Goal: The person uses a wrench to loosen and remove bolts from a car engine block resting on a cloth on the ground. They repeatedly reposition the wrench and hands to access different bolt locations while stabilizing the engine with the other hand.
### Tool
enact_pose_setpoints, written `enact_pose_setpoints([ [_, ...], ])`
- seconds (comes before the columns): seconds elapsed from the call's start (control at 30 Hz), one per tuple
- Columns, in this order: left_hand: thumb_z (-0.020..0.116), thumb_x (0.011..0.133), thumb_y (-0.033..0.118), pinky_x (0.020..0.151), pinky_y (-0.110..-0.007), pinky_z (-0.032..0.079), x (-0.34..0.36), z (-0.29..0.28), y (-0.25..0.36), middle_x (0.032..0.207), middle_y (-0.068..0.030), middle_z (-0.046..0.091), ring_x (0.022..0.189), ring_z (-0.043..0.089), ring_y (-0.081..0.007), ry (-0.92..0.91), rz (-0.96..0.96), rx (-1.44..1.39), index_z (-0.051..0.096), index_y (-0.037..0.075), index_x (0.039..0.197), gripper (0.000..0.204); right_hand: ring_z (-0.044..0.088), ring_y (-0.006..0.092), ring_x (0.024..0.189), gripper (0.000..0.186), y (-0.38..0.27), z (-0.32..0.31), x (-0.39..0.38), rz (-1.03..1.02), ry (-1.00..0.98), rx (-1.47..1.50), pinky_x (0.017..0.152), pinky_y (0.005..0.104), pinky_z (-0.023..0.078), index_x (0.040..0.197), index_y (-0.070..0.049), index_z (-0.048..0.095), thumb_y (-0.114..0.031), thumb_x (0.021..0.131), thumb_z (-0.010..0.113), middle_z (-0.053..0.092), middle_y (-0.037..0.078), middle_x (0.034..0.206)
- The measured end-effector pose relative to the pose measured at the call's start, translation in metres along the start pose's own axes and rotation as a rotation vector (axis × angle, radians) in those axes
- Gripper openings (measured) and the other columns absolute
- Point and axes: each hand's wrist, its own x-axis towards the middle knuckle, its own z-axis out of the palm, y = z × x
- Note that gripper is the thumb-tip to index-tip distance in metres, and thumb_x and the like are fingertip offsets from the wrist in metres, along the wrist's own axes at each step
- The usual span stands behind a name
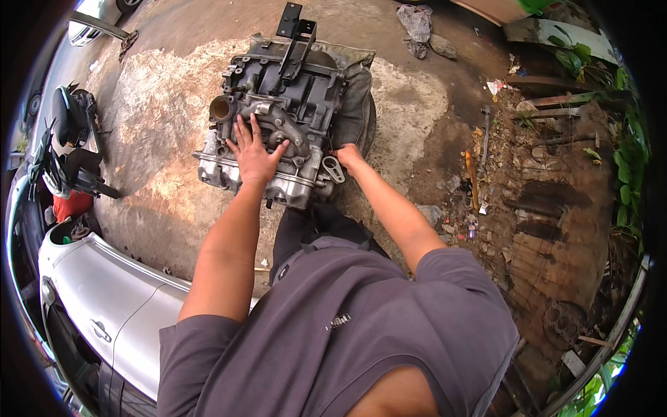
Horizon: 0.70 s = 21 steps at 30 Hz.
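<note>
An engine [267, 80] with dark and silver metal parts lies on the ground in front of me. My left hand [254, 161] rests on it with spread fingers, touching the curved metal pipe [295, 135] on its top. A round flanged opening [221, 108] lies just left of those fingers. At the engine's near right corner, my right hand [349, 157] is closed, its fingers curled in by the engine's side. What they grip, if anything, is hidden. Close beside that hand sits a small silver looped bracket [333, 169]. From the far end rises a black metal bracket [297, 45].
Dark fabric [356, 111] lies along the engine's right side. A silver car [132, 292] stands at the near left, with a motorcycle [73, 149] beyond it. Scraps and a rusty rod [472, 181] litter the right. A rag [415, 28] lies at the far right.
</note>
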Motion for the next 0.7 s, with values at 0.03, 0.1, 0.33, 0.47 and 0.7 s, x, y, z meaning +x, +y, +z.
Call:
enact_pose_setpoints([
  [0.03, 0.059, 0.08, 0.067, 0.117, -0.059, 0.001, 0.0, 0.0, 0.0, 0.162, -0.0176, 0.002, 0.15, 0.002, -0.0333, 0.004, 0.001, -0.009, 0.003, 0.014, 0.157, 0.109, 0.068, 0.0355, 0.088, 0.029, -0.002, 0.001, -0.001, -0.005, 0.062, -0.036, 0.076, 0.0405, 0.05, 0.105, 0.01, 0.066, -0.009, 0.083, 0.063, 0.07, 0.025, 0.095],
  [0.1, 0.061, 0.081, 0.064, 0.117, -0.059, 0.001, -0.003, -0.001, 0.0, 0.162, -0.0176, 0.002, 0.15, 0.002, -0.0333, -0.007, -0.004, -0.011, 0.003, 0.014, 0.157, 0.108, 0.067, 0.0385, 0.095, 0.031, -0.006, 0.0, -0.005, 0.022, 0.168, -0.104, 0.08, 0.0405, 0.05, 0.108, 0.01, 0.065, -0.01, 0.084, 0.059, 0.069, 0.027, 0.099],
  [0.33, 0.06, 0.081, 0.064, 0.117, -0.058, 0.002, -0.001, -0.002, 0.002, 0.162, -0.0181, 0.002, 0.15, 0.003, -0.0335, -0.013, -0.003, -0.004, 0.003, 0.013, 0.157, 0.108, 0.063, 0.0402, 0.108, 0.035, -0.049, -0.067, 0.022, -0.065, 0.062, -0.616, 0.089, 0.0449, 0.051, 0.104, -0.001, 0.071, -0.024, 0.079, 0.061, 0.066, 0.025, 0.112],
  [0.47, 0.06, 0.081, 0.065, 0.117, -0.059, 0.002, -0.001, -0.004, 0.003, 0.162, -0.0176, 0.001, 0.15, 0.003, -0.0336, -0.021, -0.008, 0.02, 0.002, 0.014, 0.157, 0.109, 0.065, 0.0419, 0.1, 0.031, -0.095, -0.073, 0.061, -0.17, -0.096, -0.928, 0.082, 0.0456, 0.053, 0.094, 0.003, 0.071, -0.016, 0.073, 0.057, 0.067, 0.028, 0.103],
  [0.7, 0.054, 0.081, 0.073, 0.117, -0.059, 0.003, -0.001, 0.0, -0.001, 0.163, -0.0168, 0.003, 0.151, 0.004, -0.0323, 0.001, 0.008, 0.019, 0.003, 0.015, 0.157, 0.108, 0.069, 0.0372, 0.084, 0.023, -0.128, -0.061, 0.094, -0.533, -0.497, -1.523, 0.071, 0.0451, 0.055, 0.087, 0.002, 0.073, -0.005, 0.071, 0.057, 0.068, 0.026, 0.091],
])
